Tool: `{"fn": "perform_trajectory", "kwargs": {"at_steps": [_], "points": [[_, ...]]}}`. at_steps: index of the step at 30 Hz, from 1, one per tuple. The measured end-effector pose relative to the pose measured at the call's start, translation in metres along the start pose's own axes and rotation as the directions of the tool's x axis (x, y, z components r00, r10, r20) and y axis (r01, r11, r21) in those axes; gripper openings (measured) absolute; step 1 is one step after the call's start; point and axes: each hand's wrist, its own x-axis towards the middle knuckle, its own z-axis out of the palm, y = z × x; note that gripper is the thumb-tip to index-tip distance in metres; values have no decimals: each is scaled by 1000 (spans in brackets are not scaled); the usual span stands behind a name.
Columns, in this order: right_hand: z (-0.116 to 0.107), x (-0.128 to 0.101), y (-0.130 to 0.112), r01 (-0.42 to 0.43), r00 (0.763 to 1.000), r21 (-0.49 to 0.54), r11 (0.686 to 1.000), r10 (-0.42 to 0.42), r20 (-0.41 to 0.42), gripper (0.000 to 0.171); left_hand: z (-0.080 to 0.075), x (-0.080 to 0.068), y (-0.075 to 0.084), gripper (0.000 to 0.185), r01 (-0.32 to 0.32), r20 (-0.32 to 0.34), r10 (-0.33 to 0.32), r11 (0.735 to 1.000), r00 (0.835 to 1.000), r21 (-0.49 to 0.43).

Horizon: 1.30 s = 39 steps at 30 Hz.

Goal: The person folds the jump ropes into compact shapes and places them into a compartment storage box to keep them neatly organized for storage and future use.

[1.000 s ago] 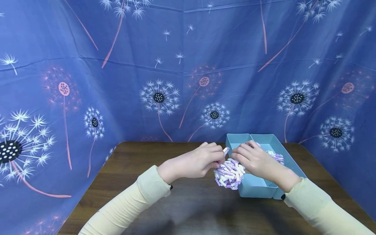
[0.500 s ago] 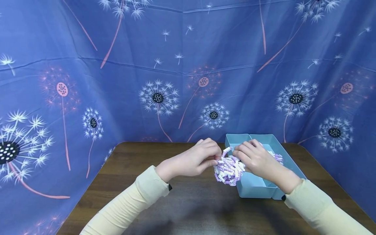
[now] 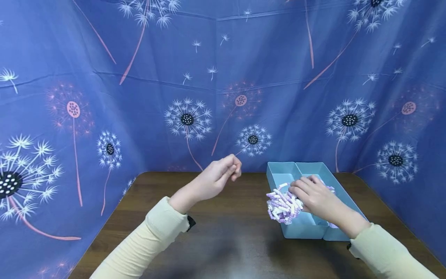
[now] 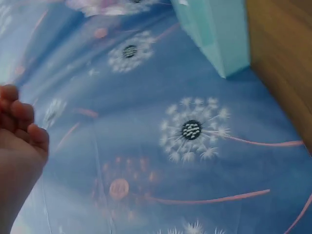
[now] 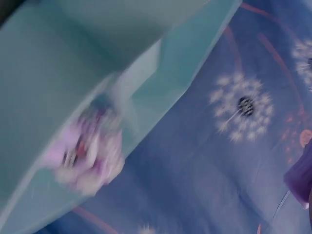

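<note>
My right hand (image 3: 315, 197) grips a bundle of lilac and white tube-like strands (image 3: 283, 205) at its upper right side. The bundle hangs over the near left part of a light blue divided box (image 3: 304, 232), one loose strand standing up at its top. More lilac and white strands (image 5: 92, 161) lie in the box, blurred in the right wrist view. At that view's right edge a purple piece (image 5: 298, 178) is partly visible. My left hand (image 3: 217, 176) is raised above the table, apart from the bundle, its fingers curled and nothing seen in them.
The box stands on the right side of a brown wooden table (image 3: 209, 232), near its back edge. Its divider makes separate compartments. Behind and beside the table hangs a blue cloth (image 3: 156, 135) with dandelion prints.
My left hand has left the strands and moved left, away from the bundle. My right hand has shifted slightly right and down, carrying the bundle nearer the box.
</note>
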Motion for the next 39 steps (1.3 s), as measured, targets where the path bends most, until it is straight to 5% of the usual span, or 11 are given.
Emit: {"fn": "perform_trajectory", "kwargs": {"at_steps": [5,8,20,24,29,33,39], "points": [[5,5,-4,-33,998,65,997,37,-56,16,26,-2,-5,8,-100,75,87,977,993,189],[8,12,-9,-33,994,57,998,39,-102,37,41,-5,-10,19,-150,34,146,962,989,227],[12,26,-17,16,991,57,998,-8,-134,32,49,-11,-21,7,-242,-95,265,950,960,198],[14,25,-16,29,991,56,998,-21,-129,29,50,-13,-20,5,-262,-34,281,928,959,266],[13,24,-14,35,996,44,998,-32,-85,31,45,-14,-17,2,-226,88,209,924,974,308],[9,24,-13,34,999,45,998,-33,-13,33,40,-11,-15,7,-217,177,167,924,970,315],[5,26,-11,24,999,28,999,-24,25,46,33,-9,-16,12,-230,216,162,913,963,337]]}}
